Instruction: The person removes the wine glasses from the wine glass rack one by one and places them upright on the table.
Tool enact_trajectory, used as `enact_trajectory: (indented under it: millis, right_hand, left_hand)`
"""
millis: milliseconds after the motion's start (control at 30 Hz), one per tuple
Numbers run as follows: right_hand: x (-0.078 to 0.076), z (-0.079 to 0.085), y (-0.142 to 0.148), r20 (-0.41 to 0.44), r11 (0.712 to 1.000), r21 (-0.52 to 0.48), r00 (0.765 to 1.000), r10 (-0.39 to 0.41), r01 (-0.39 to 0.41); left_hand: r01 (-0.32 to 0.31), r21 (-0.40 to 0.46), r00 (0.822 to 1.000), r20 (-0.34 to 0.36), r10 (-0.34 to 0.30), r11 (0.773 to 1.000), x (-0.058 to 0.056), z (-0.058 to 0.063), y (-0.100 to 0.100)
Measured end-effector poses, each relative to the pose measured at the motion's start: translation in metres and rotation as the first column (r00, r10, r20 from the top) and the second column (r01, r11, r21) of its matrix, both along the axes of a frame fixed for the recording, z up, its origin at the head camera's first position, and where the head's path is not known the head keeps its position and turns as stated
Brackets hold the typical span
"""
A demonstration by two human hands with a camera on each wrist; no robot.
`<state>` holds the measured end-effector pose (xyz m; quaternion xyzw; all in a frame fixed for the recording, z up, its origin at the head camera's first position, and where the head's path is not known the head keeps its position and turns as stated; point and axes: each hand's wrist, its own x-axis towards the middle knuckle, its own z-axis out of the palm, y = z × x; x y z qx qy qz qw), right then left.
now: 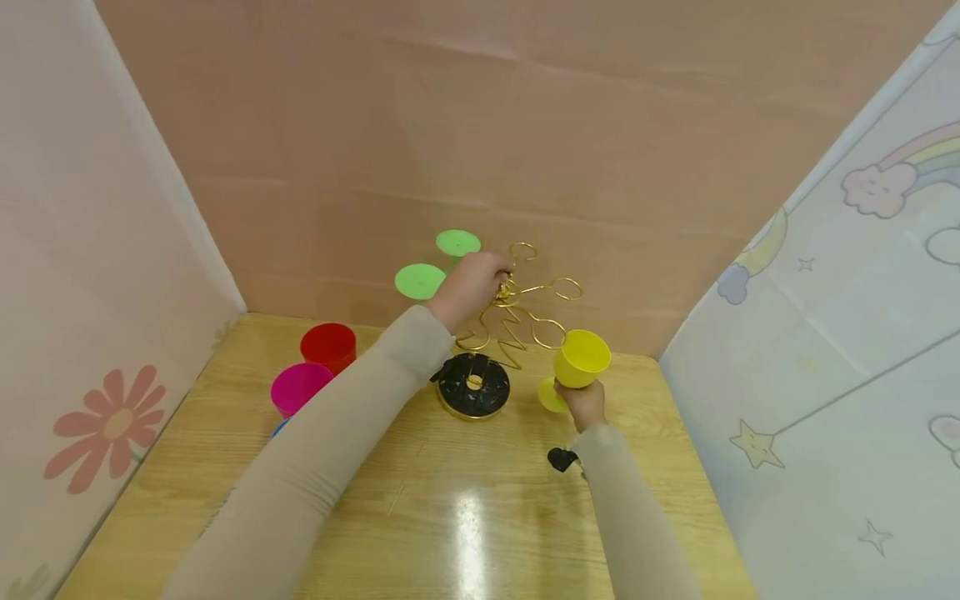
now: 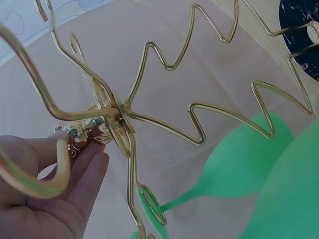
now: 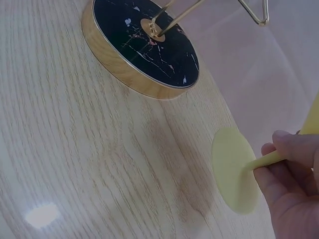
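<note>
We get bright, even light in the head view; the 2 wrist views run greyer and hazier. White glare sits on the tabletop (image 1: 408,508) in front of the black base (image 1: 474,403), soft shadow beside that base. We note 1 wire hook (image 2: 50,190), well apart from the base, blurring up close.

"What's the worktop (image 1: 405,533) like?"
"Light wood, shining."
"And on it?"
"A rack (image 1: 508,293) on its black base (image 1: 480,400); to the left, a red cup (image 1: 328,346), a pink cup (image 1: 298,387) and something blue (image 1: 281,427), mostly hidden."
</note>
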<state>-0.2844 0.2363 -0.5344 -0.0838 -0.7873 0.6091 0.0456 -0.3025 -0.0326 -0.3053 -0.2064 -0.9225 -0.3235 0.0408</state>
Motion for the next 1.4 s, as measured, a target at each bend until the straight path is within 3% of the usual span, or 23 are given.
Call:
enact_trajectory:
  millis: [233,600,867,1033,1267,1400]
  right_hand:
    - [-0.002,-0.007,0.005,0.058,0.999,0.020,0.998,-0.040,0.039]
    - [-0.007,-0.021,0.004,0.112,0.992,0.052,0.987,-0.118,0.113]
    - [-0.008,-0.031,0.008,0.112,0.987,0.085,0.983,-0.146,0.137]
    - [-0.008,-0.034,0.009,0.131,0.989,0.040,0.980,-0.148,0.144]
    - [-0.006,-0.041,0.008,0.135,0.990,0.058,0.981,-0.137,0.130]
    - [-0.006,-0.045,0.007,0.140,0.989,0.069,0.980,-0.140,0.132]
  left_hand:
    - [-0.033,0.022,0.999,-0.002,0.033,0.999,-0.001,-0.005,0.004]
    - [-0.093,-0.086,0.985,-0.153,0.079,0.992,0.003,-0.008,0.008]
    - [-0.143,-0.045,0.975,-0.180,0.132,0.989,0.007,-0.012,0.013]
    - [-0.190,-0.078,0.969,-0.174,0.174,0.979,0.008,-0.015,0.014]
    - [-0.269,-0.045,0.956,-0.136,0.261,0.962,0.013,-0.014,0.016]
    - [-0.320,-0.125,0.937,-0.190,0.294,0.939,0.015,-0.014,0.019]
